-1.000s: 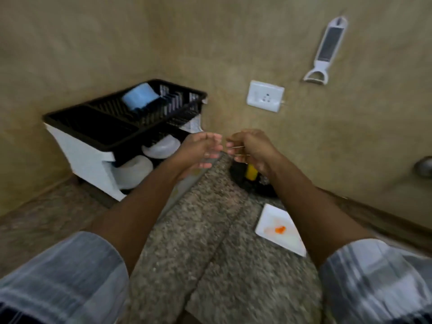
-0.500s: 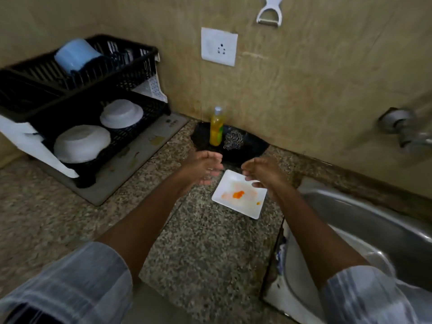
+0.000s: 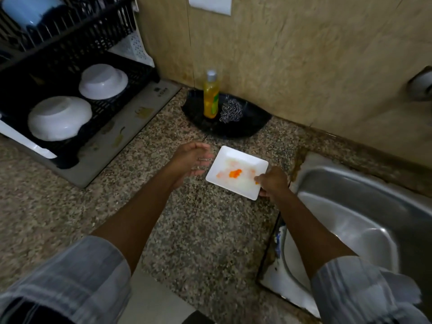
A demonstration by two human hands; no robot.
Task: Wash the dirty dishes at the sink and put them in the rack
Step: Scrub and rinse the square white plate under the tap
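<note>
Two hands (image 3: 272,182) — one dirty plate (image 3: 236,171)

Both forearms are bare from wrist to just past the elbow. Each upper arm wears a loose short sleeve of pale grey-blue cloth crossed by broad darker and lighter stripes in a plaid pattern. The left sleeve (image 3: 70,277) shows a dark band at its lowest edge. The right sleeve (image 3: 364,291), nearest the sink (image 3: 374,206), carries the same check. Neither the left hand (image 3: 189,162) nor the right hand (image 3: 272,182) wears a glove.
</note>
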